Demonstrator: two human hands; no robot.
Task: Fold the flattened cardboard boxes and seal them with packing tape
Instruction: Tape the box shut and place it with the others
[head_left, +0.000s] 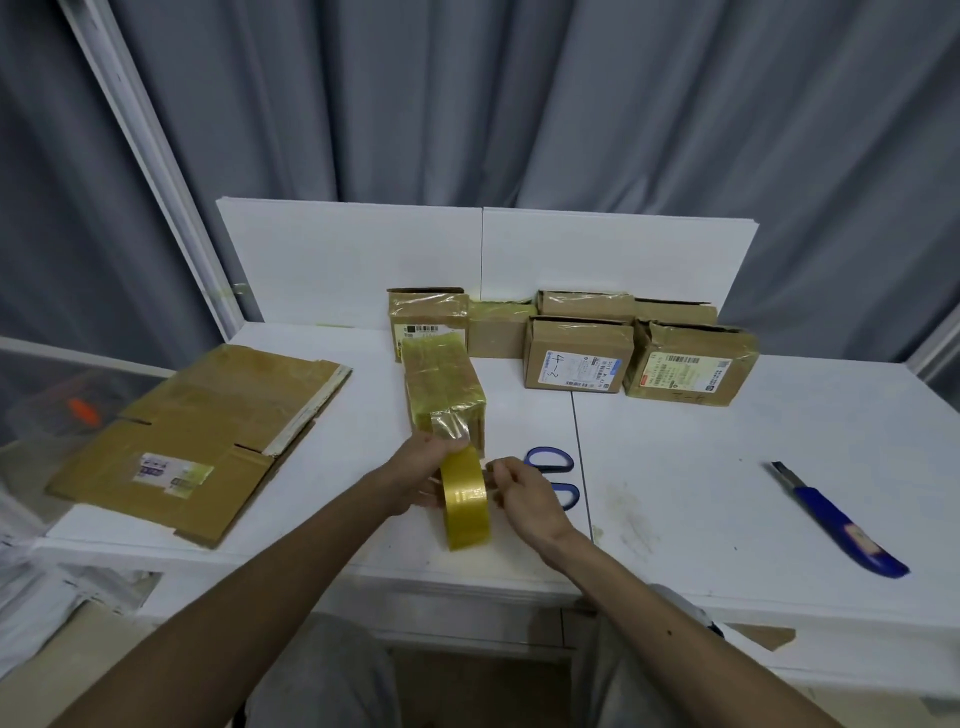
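The left hand (423, 470) is gripping the tape roll (465, 506), fingers curling round its left side and top, while the right hand (527, 496) is pinching the roll's right rim with thumb and fingertips drawn close together; whether it is also catching the tape's end cannot be told. The roll is standing on edge, held between both hands just above the table (727, 467) near its front. A clear yellowish strip (451, 426) is running from the top of the roll up onto the near end of a box (444, 384), which is lying lengthwise just beyond the hands, its top already glossy with tape. Flat cardboard (197, 431) is lying well to the left, one corner overhanging the table's edge and a label facing up. Scissors (550, 462) with blue handles are lying just beside the right hand, partly hidden by it. A blue knife (836, 519) is lying far to the right. Taped boxes (576, 356) are standing in a row along the back, against white boards (613, 249), and the box's far end is touching the leftmost of them. A grey curtain (519, 104) is hanging behind.
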